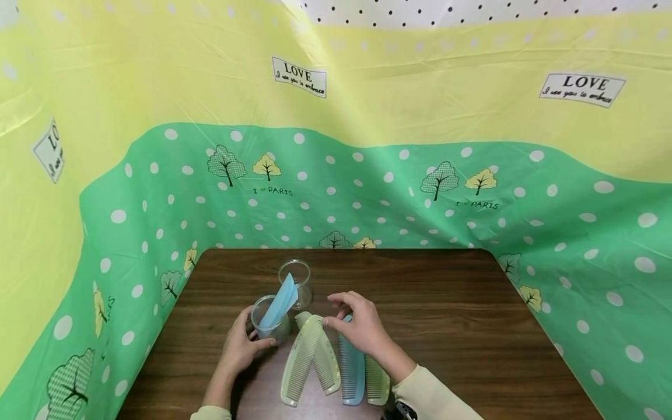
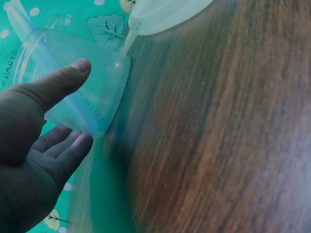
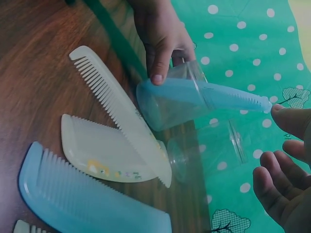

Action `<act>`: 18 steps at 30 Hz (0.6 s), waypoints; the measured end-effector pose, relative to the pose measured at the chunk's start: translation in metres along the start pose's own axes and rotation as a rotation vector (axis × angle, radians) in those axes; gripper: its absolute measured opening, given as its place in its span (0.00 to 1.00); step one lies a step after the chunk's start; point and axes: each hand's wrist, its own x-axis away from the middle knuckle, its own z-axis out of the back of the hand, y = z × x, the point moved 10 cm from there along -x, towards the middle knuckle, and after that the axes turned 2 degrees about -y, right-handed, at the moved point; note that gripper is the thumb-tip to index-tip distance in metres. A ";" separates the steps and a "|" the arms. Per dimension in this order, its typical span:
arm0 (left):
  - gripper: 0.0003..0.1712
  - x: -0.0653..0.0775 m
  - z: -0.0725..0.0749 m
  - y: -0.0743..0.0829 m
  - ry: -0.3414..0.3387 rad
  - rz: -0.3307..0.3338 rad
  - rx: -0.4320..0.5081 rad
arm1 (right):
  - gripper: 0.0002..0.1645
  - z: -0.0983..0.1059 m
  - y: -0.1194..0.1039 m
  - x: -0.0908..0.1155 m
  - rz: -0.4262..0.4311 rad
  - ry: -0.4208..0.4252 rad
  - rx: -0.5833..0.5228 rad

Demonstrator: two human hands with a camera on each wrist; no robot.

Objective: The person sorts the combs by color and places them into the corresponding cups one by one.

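Observation:
My left hand (image 1: 245,341) grips a clear plastic cup (image 1: 270,322) standing on the brown table, thumb on its side and fingers round the back. A blue comb (image 1: 280,299) stands slanted inside this cup, its end poking out past the rim (image 3: 235,97). My right hand (image 1: 353,324) hovers with loosely curled fingers (image 3: 279,182) over several combs lying on the table and holds nothing. Nearest its fingertips are two pale yellow-green combs (image 1: 301,364) (image 1: 326,364) that cross at their far ends. A blue comb (image 1: 352,370) and another pale comb (image 1: 377,380) lie partly under the wrist.
A second clear cup (image 1: 295,279) stands just behind the held one, with nothing in it. The wooden table (image 1: 462,326) is walled on three sides by a yellow and green dotted cloth (image 1: 367,186).

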 end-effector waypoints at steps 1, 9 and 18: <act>0.56 0.000 0.000 0.000 -0.001 0.001 -0.002 | 0.25 0.000 0.001 0.001 0.001 0.001 0.002; 0.56 0.000 0.000 -0.001 0.004 -0.004 -0.016 | 0.25 0.002 0.008 0.013 0.014 -0.004 0.011; 0.56 0.000 0.000 -0.002 -0.001 0.002 -0.008 | 0.26 0.002 0.026 0.029 -0.020 -0.004 -0.005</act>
